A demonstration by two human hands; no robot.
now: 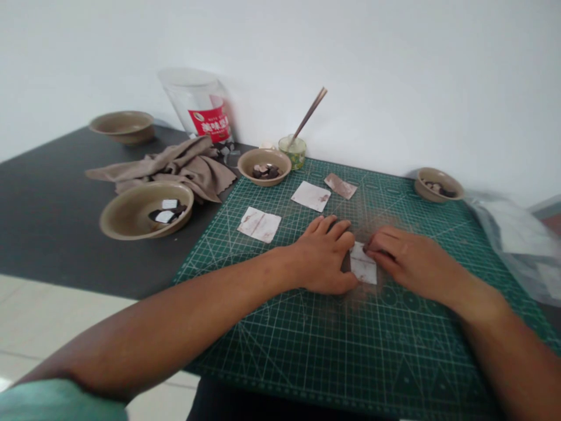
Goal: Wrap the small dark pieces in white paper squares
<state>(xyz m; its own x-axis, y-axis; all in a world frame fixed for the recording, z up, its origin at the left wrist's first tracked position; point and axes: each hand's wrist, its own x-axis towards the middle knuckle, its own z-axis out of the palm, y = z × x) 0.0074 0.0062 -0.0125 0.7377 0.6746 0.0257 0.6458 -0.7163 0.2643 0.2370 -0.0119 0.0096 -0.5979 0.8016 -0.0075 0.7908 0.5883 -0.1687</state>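
Note:
A small white paper piece point(363, 270) with brownish marks lies on the green cutting mat point(333, 345), between my hands. My left hand point(326, 257) rests flat with its fingers spread, thumb and fingertips at the paper's left edge. Pinched together, the fingers of my right hand point(401, 257) are at the paper's upper right, around a small dark thing too hidden to name. Farther back on the mat lie a creased white paper point(260, 224), another white paper point(311, 196) and a brown-stained strip point(340, 186).
Bowls with dark pieces stand at left point(114, 219), back point(245, 165) and right point(456, 190). Also there: an empty bowl point(123, 124), a cloth point(193, 169), a clear tub point(193, 102), a green cup point(297, 155) with sticks, and a plastic bag point(521, 234) at right.

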